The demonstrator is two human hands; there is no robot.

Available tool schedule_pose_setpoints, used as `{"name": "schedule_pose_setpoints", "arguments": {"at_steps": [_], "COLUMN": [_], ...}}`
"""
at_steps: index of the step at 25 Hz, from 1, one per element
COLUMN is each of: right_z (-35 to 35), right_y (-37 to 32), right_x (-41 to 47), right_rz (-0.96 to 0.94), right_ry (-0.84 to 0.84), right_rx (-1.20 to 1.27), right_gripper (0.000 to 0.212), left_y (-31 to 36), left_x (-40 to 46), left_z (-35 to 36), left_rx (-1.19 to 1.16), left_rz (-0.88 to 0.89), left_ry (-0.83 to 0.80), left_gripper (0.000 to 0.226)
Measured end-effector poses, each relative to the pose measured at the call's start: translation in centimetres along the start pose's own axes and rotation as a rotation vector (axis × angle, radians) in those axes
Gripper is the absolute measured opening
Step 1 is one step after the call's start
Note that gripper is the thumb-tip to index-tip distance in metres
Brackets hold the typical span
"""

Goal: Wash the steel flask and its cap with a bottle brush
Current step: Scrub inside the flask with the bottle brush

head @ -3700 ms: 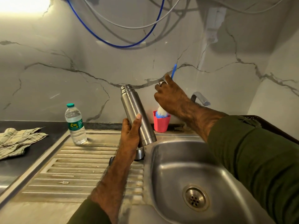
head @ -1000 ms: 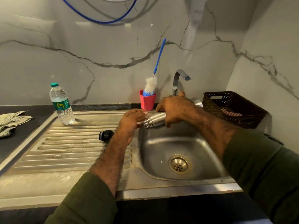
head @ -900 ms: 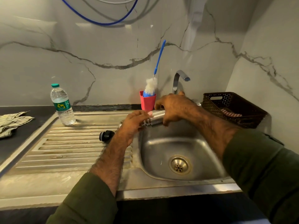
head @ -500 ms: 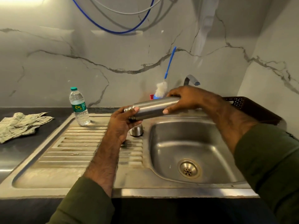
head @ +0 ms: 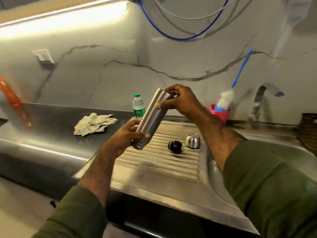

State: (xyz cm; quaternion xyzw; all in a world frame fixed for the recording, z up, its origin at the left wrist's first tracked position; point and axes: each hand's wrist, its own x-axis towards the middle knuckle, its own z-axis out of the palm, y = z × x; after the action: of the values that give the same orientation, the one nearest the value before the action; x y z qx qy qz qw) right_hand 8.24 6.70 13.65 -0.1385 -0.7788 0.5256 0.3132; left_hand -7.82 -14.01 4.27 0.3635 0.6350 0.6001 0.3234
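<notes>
I hold the steel flask (head: 151, 117) tilted above the ribbed drainboard (head: 159, 167), its open mouth low and to the left. My left hand (head: 127, 140) grips the mouth end from below. My right hand (head: 178, 100) grips the raised base end with fingers and thumb. The black inner stopper (head: 175, 146) and the steel cap (head: 193, 140) lie on the drainboard beneath the flask. The bottle brush (head: 228, 96), with white bristles and a blue handle, stands in a red cup (head: 221, 113) at the back wall.
A small water bottle (head: 138, 108) stands behind the flask. A crumpled checked cloth (head: 94, 124) lies on the dark counter at left. The tap (head: 260, 103) rises at the right above the sink basin (head: 291, 152). A dark basket (head: 308, 127) sits far right. An orange object (head: 14, 102) blurs at far left.
The flask has moved left from over the sink to above the drainboard and tipped, mouth end down. The view has swung to the left. Both hands keep their hold.
</notes>
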Motion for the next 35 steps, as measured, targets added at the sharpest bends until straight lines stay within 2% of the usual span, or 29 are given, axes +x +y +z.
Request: {"name": "schedule_pose_setpoints", "arguments": {"at_steps": [6,8,16,24,30,35], "right_z": [8.1,9.4,11.4,12.4,12.0,11.1], "right_y": [-1.9,-1.6,-1.0,-0.6,-0.8,-1.1], "right_x": [2.0,2.1,1.6,1.1,0.5,-0.2], "right_rz": [-0.157,-0.181,-0.177,-0.200,-0.209,-0.194], "right_ry": [-0.118,-0.142,-0.163,-0.214,-0.224,-0.230], "right_rx": [-0.212,-0.244,-0.275,-0.333,-0.350,-0.325], "right_gripper": [0.066,0.064,0.063,0.065,0.070,0.079], "left_y": [-1.5,-2.1,-3.4,-3.5,-2.4,-0.8], "left_x": [-0.6,-0.8,-1.8,-2.1,-2.3,-3.2], "left_z": [-3.7,-4.5,-5.6,-5.9,-5.1,-4.3], "left_rx": [0.162,0.158,0.149,0.184,0.039,0.163], "left_rz": [0.024,0.007,-0.038,-0.017,0.073,0.156], "left_ry": [0.056,0.094,0.125,0.139,0.187,0.367], "left_gripper": [0.064,0.066,0.077,0.065,0.094,0.115]}}
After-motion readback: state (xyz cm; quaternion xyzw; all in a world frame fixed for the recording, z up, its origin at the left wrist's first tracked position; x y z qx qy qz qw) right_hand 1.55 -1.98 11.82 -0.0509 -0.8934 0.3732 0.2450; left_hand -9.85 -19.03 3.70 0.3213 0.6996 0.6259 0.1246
